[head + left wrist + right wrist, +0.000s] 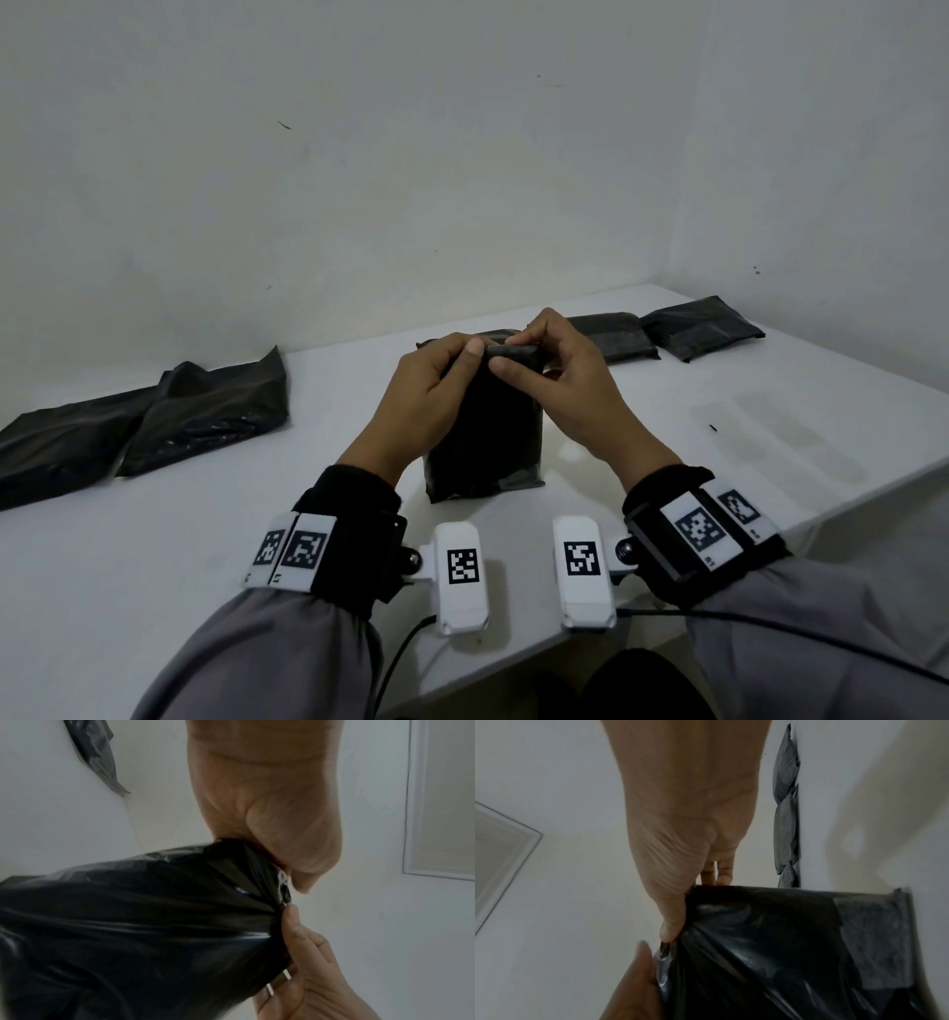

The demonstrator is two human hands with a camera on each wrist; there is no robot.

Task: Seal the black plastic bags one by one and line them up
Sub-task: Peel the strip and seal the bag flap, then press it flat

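Observation:
A black plastic bag (482, 437) stands tilted up at the middle of the white table (205, 539), its bottom edge on the surface. My left hand (464, 354) pinches the left part of its folded top edge, and my right hand (516, 352) pinches the same edge just to the right. In the left wrist view the left hand's thumb (303, 880) presses the gathered bag (141, 923), with the right hand (308, 973) below it. In the right wrist view the right hand's thumb (672, 923) and fingers clamp the bag's (757, 943) rim.
Two flat folded black bags (611, 336) (698, 326) lie side by side at the table's back right. Two loose crumpled black bags (205, 411) (51, 447) lie at the left. The wall stands close behind, and the table's right edge runs diagonally.

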